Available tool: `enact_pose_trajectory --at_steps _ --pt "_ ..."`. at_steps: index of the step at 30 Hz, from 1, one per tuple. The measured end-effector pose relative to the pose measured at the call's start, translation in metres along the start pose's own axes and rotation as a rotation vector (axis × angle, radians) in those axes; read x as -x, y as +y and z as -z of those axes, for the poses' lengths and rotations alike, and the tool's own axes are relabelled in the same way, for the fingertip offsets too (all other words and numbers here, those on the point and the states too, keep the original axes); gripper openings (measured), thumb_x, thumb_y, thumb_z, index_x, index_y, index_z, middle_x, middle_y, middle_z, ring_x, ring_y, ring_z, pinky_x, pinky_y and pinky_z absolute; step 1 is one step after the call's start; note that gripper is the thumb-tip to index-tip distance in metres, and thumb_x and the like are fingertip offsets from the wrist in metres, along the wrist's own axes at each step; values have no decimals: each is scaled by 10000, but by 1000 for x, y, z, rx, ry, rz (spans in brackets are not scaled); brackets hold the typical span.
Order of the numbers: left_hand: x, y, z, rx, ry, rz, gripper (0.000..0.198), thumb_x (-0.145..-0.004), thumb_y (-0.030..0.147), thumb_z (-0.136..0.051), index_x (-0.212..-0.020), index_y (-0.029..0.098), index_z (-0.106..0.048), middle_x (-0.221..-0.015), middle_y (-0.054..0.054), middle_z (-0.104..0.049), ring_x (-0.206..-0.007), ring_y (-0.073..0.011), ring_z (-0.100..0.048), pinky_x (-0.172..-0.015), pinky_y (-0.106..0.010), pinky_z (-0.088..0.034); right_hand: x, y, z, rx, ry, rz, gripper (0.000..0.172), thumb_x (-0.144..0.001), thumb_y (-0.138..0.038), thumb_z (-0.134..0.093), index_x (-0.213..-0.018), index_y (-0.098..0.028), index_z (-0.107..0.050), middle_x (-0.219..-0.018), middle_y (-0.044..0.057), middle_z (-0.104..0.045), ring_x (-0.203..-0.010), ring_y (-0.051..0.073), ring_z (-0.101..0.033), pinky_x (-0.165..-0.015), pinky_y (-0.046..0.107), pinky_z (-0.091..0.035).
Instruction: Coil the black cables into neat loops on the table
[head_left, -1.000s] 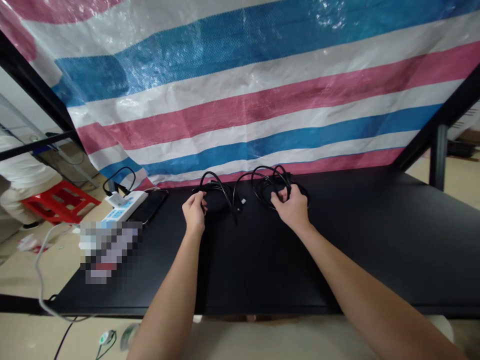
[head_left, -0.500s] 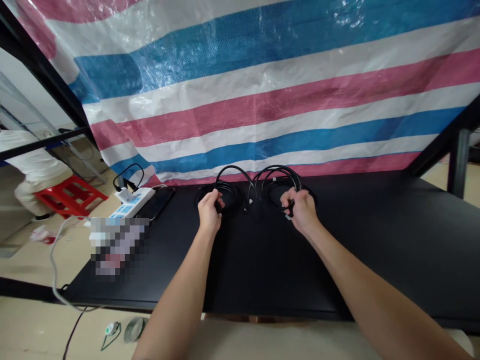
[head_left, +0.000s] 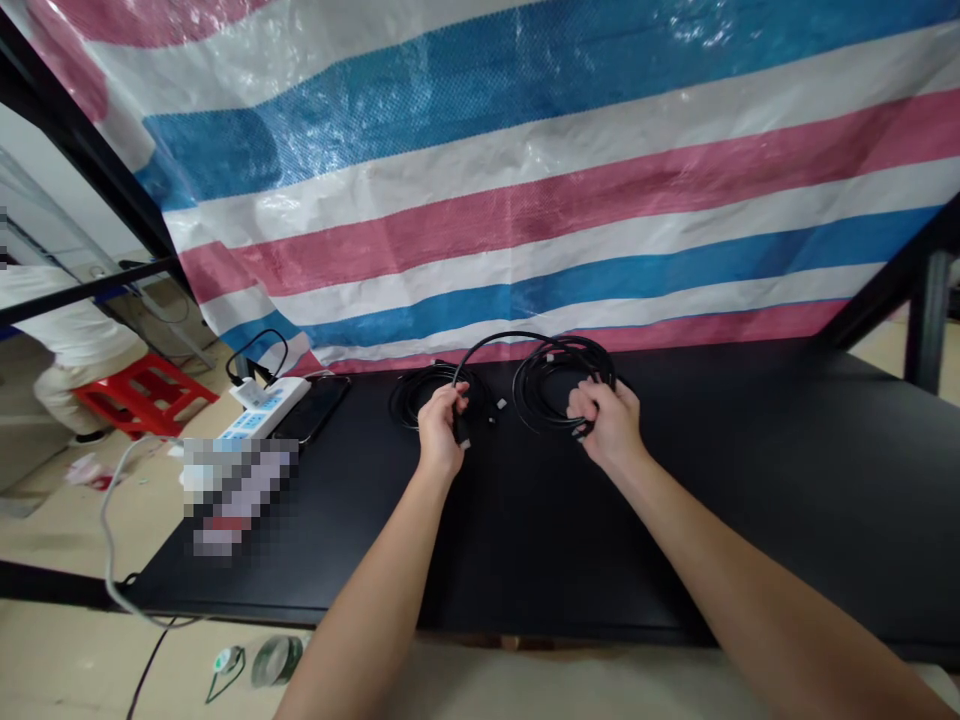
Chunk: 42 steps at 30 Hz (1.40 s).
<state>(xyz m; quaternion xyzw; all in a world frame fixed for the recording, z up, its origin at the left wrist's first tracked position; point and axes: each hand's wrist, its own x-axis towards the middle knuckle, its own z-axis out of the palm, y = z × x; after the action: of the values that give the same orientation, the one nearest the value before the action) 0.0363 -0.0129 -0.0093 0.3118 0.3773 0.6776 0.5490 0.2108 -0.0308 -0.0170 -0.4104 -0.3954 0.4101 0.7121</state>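
Note:
My right hand (head_left: 609,415) is closed round the gathered loops of a black cable (head_left: 525,392), held just above the black table. My left hand (head_left: 442,425) pinches the end of that cable, and a light metal plug tip (head_left: 466,444) pokes out below the fingers. From there the cable arches over to the coil in my right hand. Another coiled black cable (head_left: 405,398) lies on the table behind my left hand, partly hidden by it. Small cable plugs (head_left: 501,404) rest between the two coils.
On the left of the black table (head_left: 540,540) are a white power strip (head_left: 274,408) with a charger (head_left: 250,392) and a dark phone (head_left: 319,405). A striped plastic sheet (head_left: 510,220) hangs behind. A person (head_left: 82,330) sits on a red stool (head_left: 150,392) beyond.
My left hand has moved right with the cable end. The loose arch between my hands has become one wider curve, and the loops at my right hand look rounder.

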Motion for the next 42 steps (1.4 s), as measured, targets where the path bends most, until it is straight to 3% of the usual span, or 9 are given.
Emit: enact_pose_trajectory --at_steps 4,7,11,13,17,22,28,35,42 --pt "9 -10 -8 -47 -28 92 356 -682 358 -713 -456 155 -527 -681 -77 -655 -857 -215 -658 -774 -299 -494 -1 -7 5 -152 -169 -150 440 -610 -395 -624 -481 -244 -231 -335 -89 -165 -361 89 -220 -351 228 -228" --pt "18 -16 -14 10 -143 214 475 -651 439 -740 -403 154 -453 -858 -137 -694 -864 -258 -674 -750 -343 -523 3 -6 1 -159 -251 -228 500 -623 -485 -618 -443 -244 -219 -333 -71 -178 -372 98 -239 -356 240 -251" --pt "22 -15 -14 116 -253 321 348 -672 388 -724 -509 135 -550 -965 -136 -696 -826 -261 -690 -731 -376 -547 4 5 -7 -49 -188 -248 530 -611 -585 -618 -413 -252 -257 -335 -45 -288 -365 108 -314 -378 265 -293" --pt "21 -13 -13 138 -207 297 163 -672 279 -721 -728 149 -641 -904 -91 -703 -750 -214 -687 -694 -352 -547 3 10 -9 106 -73 -189 497 -629 -617 -598 -430 -258 -318 -348 -30 -364 -370 124 -372 -405 282 -325" --pt "17 -12 -12 141 -150 191 485 -668 124 -694 -1124 226 -562 -796 -11 -685 -527 -104 -582 -537 -258 -473 5 14 -7 482 89 4 351 -705 -578 -529 -590 -249 -485 -412 -19 -480 -427 171 -490 -499 313 -412" --pt "15 -12 -13 126 -136 76 344 -665 154 -713 -974 200 -567 -594 77 -534 -416 -49 -432 -441 -202 -366 11 4 -9 941 112 159 227 -809 -402 -440 -759 -207 -544 -656 78 -659 -688 251 -646 -689 355 -469" --pt "2 8 -3 61 -25 -148 348 -606 327 -779 -863 174 -601 -575 66 -558 -413 -57 -468 -453 -216 -391 5 -23 -46 1483 -189 -44 346 -920 -344 -358 -901 -130 -629 -848 171 -697 -830 285 -668 -718 341 -455" --pt "-30 29 35 -253 240 -314 283 -662 334 -712 -872 153 -657 -757 -49 -714 -756 -179 -685 -743 -299 -510 -14 -16 -113 1412 -318 -81 426 -951 -295 -278 -1072 -90 -632 -1067 204 -676 -968 265 -654 -793 322 -456" --pt "-33 32 52 -1065 397 -184 245 -778 214 -574 -1008 191 -653 -957 -120 -726 -1023 -291 -653 -1020 -488 -371 -29 9 -133 1451 -443 -159 406 -926 -267 -312 -1090 -102 -646 -1149 222 -643 -1051 292 -632 -825 348 -470"
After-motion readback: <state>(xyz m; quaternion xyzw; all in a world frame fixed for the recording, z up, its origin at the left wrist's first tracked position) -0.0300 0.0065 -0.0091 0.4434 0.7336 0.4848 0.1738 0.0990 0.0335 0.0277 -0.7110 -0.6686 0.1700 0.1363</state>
